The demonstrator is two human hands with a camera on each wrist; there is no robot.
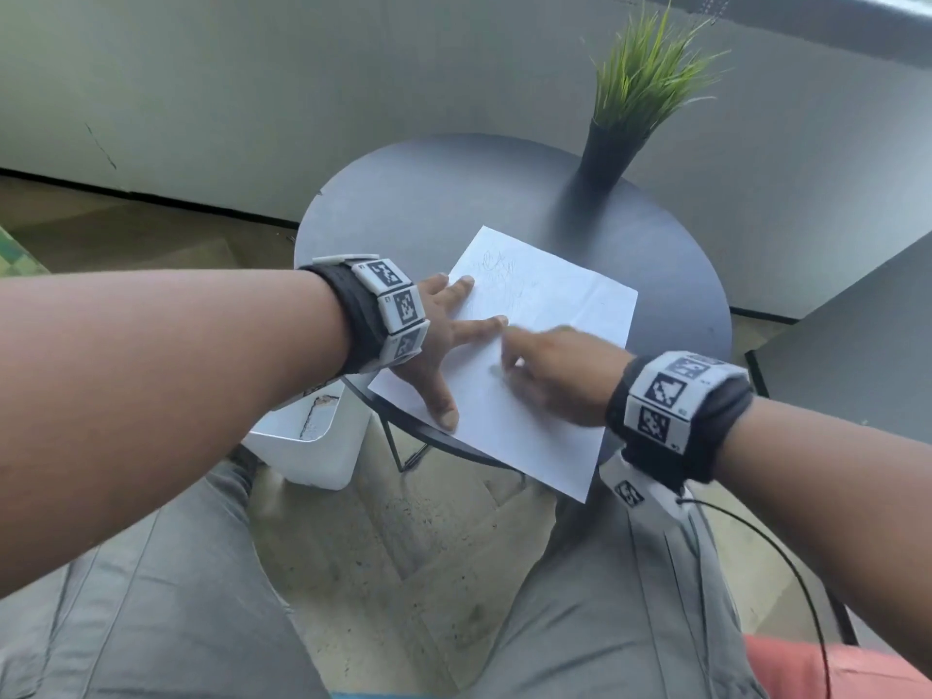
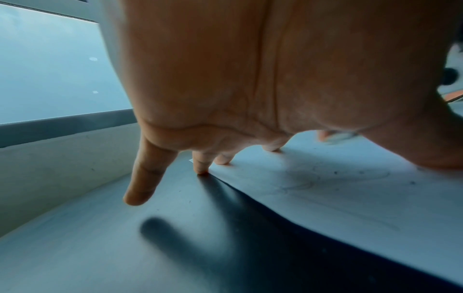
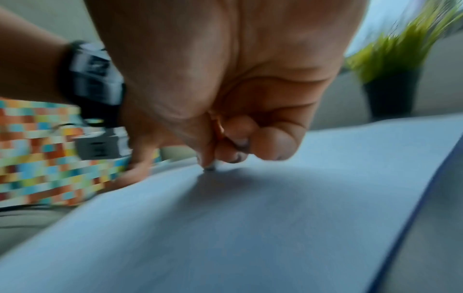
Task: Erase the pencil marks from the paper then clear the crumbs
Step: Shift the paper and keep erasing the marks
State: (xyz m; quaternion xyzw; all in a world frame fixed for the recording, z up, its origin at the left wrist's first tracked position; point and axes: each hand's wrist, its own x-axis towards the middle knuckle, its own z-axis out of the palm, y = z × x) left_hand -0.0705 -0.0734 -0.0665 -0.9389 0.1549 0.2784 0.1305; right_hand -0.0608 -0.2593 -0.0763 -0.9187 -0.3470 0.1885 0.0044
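Note:
A white sheet of paper [image 1: 549, 305] lies on the round dark table [image 1: 428, 204], its near corner hanging over the table's edge. Faint pencil scribbles [image 1: 497, 274] show near the paper's far left corner. My left hand [image 1: 439, 345] lies flat with fingers spread, pressing the paper's left edge; its little finger [image 2: 142, 178] hovers off the table. My right hand [image 1: 544, 365], blurred, pinches a small eraser [image 3: 210, 168] whose tip touches the middle of the paper [image 3: 250, 228]. A few dark crumbs [image 2: 362, 172] dot the paper [image 2: 350, 198] beside fainter marks.
A grass plant in a black pot [image 1: 613, 148] stands at the table's far right. A white bin [image 1: 312, 441] sits on the floor under the table's left edge. A grey surface [image 1: 857, 345] borders the right side. My knees are below the table.

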